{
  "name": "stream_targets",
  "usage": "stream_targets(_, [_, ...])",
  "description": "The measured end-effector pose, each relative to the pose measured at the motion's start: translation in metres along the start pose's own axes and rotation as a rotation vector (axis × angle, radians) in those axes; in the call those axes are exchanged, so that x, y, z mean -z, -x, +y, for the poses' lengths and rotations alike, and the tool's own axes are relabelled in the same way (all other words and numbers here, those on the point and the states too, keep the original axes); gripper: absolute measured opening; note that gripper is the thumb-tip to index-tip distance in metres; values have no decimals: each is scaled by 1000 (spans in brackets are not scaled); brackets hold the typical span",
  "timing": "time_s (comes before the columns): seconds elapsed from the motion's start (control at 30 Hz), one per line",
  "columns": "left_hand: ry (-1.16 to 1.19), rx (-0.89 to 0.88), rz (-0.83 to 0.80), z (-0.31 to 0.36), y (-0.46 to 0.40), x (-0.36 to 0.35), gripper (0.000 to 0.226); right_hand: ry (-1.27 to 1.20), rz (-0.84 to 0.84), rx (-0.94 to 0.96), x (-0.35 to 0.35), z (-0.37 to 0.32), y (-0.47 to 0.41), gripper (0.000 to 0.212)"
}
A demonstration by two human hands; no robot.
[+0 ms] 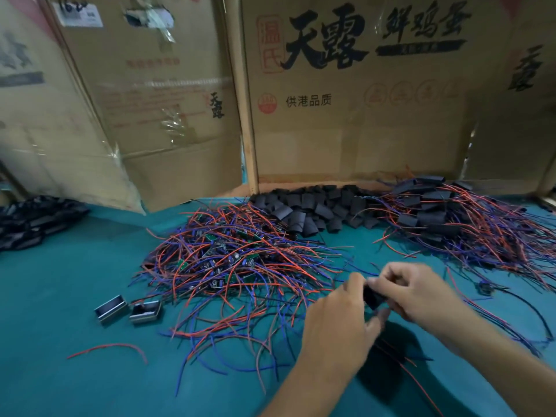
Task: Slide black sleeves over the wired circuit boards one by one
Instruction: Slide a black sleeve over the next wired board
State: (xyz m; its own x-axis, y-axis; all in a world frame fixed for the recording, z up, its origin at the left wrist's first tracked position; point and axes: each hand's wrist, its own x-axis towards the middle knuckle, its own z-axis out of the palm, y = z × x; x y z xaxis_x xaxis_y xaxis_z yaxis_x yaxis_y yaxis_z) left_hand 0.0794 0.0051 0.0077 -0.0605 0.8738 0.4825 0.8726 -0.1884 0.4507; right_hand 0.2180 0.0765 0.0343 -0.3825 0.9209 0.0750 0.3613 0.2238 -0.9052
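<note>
Both hands meet low over the near right part of the teal tabletop (60, 371), working on 1 black sleeve (372, 294). The left hand (337, 323) comes in from the near edge with its fingers (355, 284) curled; its thumb and fingertips pinch the left end of the sleeve. The right hand (421, 293) reaches in from the right edge, its fingers bent and closed on the sleeve's upper right side. The sleeve sits between the 2 hands, lifted off the tabletop, and is blurred; whether a circuit board is already inside it cannot be told. Thin red and dark wires (406, 365) trail from under the hands toward the near edge.

Toward the middle of the tabletop lies a tangled heap of wired circuit boards (234, 260), green boards showing among red and blue leads. Behind it, along the far edge against the cardboard boxes (346, 121), lies a pile of empty black sleeves (313, 212). At the far right corner is a heap of sleeved boards (445, 218) with wires splaying out. Left of the middle heap rest 2 small metal-framed blocks (129, 310), just beside each other. A single loose red wire (111, 347) lies near the left near edge, and a dark pile (33, 221) sits at the far left edge.
</note>
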Motion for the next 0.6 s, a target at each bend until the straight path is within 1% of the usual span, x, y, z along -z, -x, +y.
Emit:
stream_targets(0.07, [56, 14, 3, 1, 2, 3, 29, -173, -50, -20, 1, 1, 13, 25])
stream_targets(0.13, [116, 54, -13, -3, -1, 4, 25, -314, -120, -26, 3, -2, 18, 17])
stream_targets(0.17, [197, 87, -24, -4, -3, 4, 22, -354, -153, -11, 3, -3, 19, 16])
stream_targets(0.2, [287, 117, -39, -5, -3, 4, 19, -374, -171, 6, 2, -5, 19, 20])
stream_targets(0.27, [385, 146, -43, -4, -4, 4, 16, -394, -151, 7, 0, -7, 18, 28])
stream_targets(0.33, [411, 157, -11, -1, -4, 4, 14, -352, -66, -6, -5, -4, 18, 29])
stream_targets(0.4, [424, 161, 19, 0, -4, 3, 13, -221, 24, 14, -9, 0, 18, 18])
stream_targets(0.43, [437, 160, 18, 1, -4, 4, 12, -190, 42, 26, -11, 1, 18, 10])
stream_targets(0.47, [457, 156, 4, 1, -4, 5, 11, -209, 48, 27, -12, 3, 19, 6])
stream_targets(0.5, [483, 148, -18, 2, -3, 7, 10, -284, 43, 12, -14, 5, 20, 6])
stream_targets(0.6, [525, 102, -111, 1, -3, 14, 11, -534, -24, -92, -16, 6, 21, 19])
